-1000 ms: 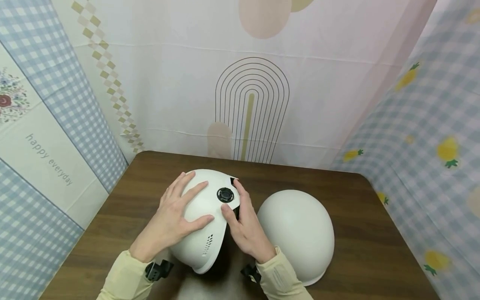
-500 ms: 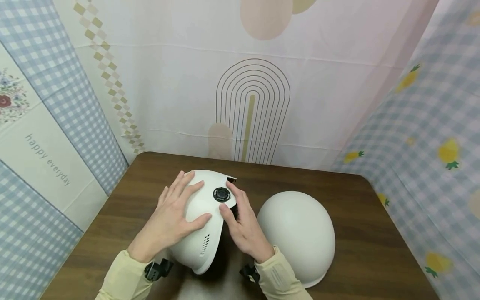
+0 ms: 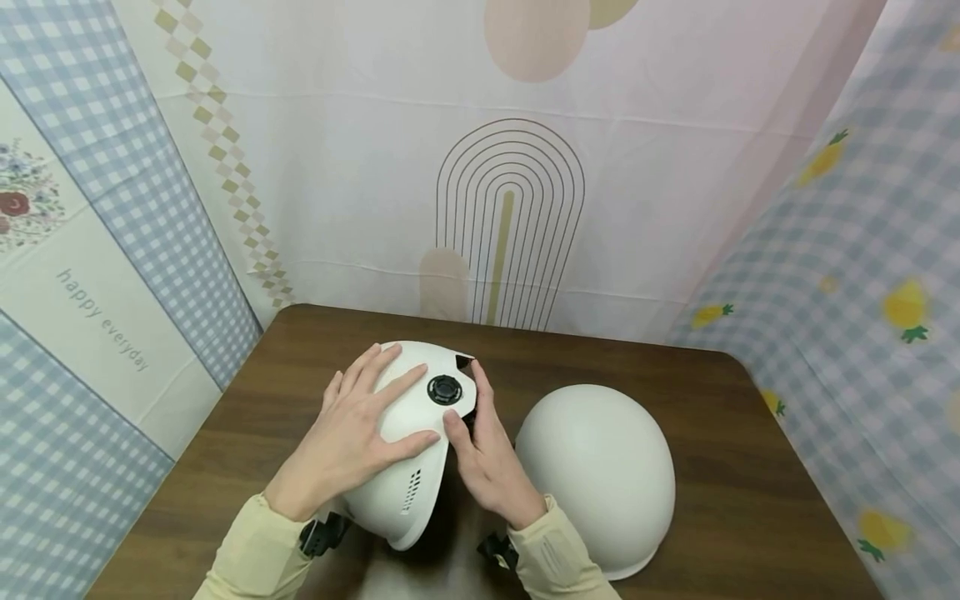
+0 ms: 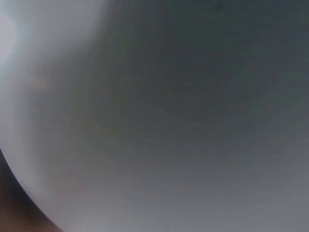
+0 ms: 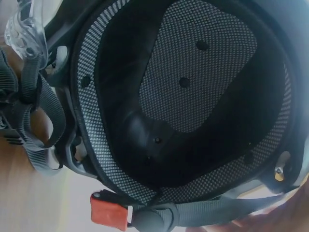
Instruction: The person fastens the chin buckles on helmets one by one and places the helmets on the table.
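A white helmet [image 3: 408, 492] with a round black knob [image 3: 444, 390] and a row of small vents lies tilted on the table, its opening turned to the right. My left hand [image 3: 352, 433] is spread over its shell, fingers mostly straight. At the right edge, my right hand [image 3: 491, 458] grips the rim, thumb on the outside below the knob and index finger along the edge. The right wrist view shows the black padded inside [image 5: 198, 72], dark straps [image 5: 43, 111] and a red buckle [image 5: 108, 212]. In the left wrist view the shell [image 4: 169, 121] is a grey blur.
Close to my right forearm, a plain white dome [image 3: 596, 475] with a thin lip at its base stands on the brown wooden table [image 3: 712, 442]. A patterned cloth [image 3: 360, 167] hangs behind the table, and checked cloth lines both sides.
Both hands stay on the helmet. My right index finger lay over the shell beside the knob half a second ago and is now back at the edge. The left hand has shifted slightly right.
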A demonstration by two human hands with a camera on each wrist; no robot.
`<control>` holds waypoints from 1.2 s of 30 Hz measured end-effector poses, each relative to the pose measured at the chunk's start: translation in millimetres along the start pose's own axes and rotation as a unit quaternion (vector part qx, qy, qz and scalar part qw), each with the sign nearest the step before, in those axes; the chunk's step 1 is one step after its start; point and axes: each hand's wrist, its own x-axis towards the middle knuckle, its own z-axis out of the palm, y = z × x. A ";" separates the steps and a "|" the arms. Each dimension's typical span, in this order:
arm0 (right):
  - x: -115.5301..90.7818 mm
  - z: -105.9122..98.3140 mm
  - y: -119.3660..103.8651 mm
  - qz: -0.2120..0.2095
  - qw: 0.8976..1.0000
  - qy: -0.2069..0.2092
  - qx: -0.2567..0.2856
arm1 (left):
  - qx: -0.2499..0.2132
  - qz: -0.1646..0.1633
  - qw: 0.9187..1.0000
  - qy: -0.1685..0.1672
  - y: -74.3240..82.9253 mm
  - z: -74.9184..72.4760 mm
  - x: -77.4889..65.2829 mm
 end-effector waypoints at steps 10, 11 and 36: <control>-6.5 6.3 10.9 0.004 0.999 0.000 -0.033 | -0.016 -0.019 1.000 0.002 -3.5 -1.1 -1.9; -6.9 7.8 12.5 0.006 0.999 -0.002 -0.034 | -0.017 -0.019 1.000 0.003 -4.3 -1.1 -2.2; -19.6 38.3 40.9 0.081 0.968 -0.177 -0.157 | -0.034 -0.021 0.999 0.014 -9.5 -2.9 -5.4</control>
